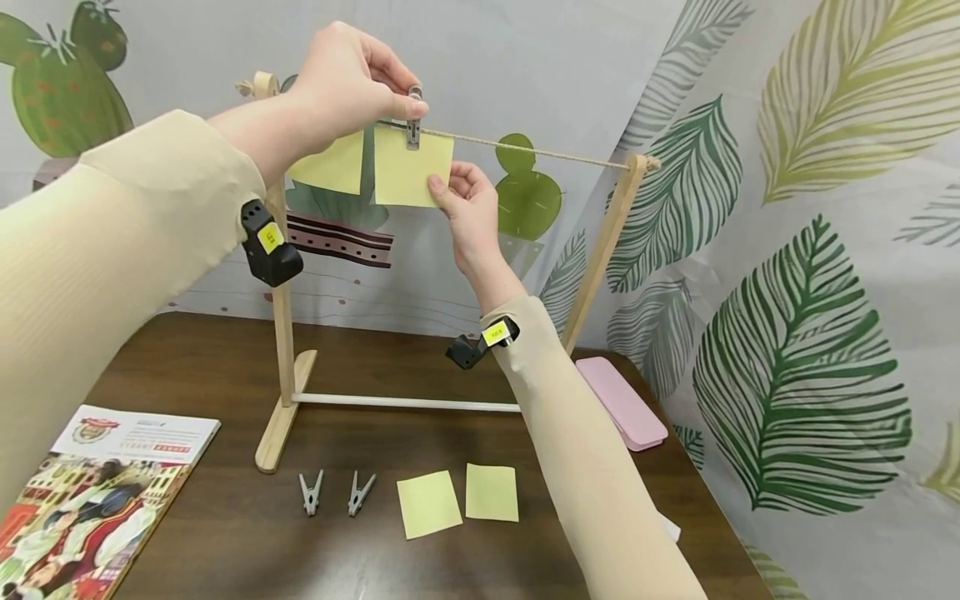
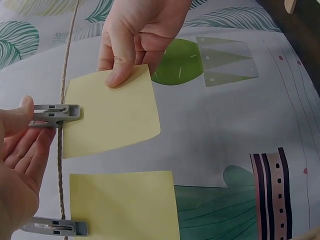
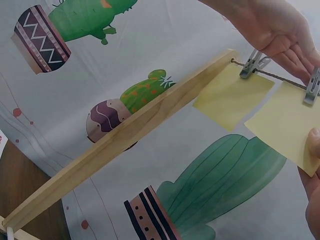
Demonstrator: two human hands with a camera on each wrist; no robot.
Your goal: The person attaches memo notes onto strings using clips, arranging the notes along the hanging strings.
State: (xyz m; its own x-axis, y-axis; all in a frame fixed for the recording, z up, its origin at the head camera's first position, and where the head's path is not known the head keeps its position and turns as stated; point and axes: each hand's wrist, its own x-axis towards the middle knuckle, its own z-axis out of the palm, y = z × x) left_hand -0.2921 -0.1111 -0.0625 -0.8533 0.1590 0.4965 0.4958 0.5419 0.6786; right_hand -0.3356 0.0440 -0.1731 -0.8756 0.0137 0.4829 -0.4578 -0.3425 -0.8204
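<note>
the left hand pinches the gray clip on the string while the right hand pinches the yellow paper near its low corner, its top edge up at the string, so it seems best to hold it flat until the clip bites tight.

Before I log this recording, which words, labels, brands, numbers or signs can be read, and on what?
No text reads reliably.
Magazine: print, red seal and red strip too small and blurred.
Left wrist camera: yellow label, marks too small.
Right wrist camera: yellow label, likewise.
Yellow note in right hand: no writing visible.
</note>
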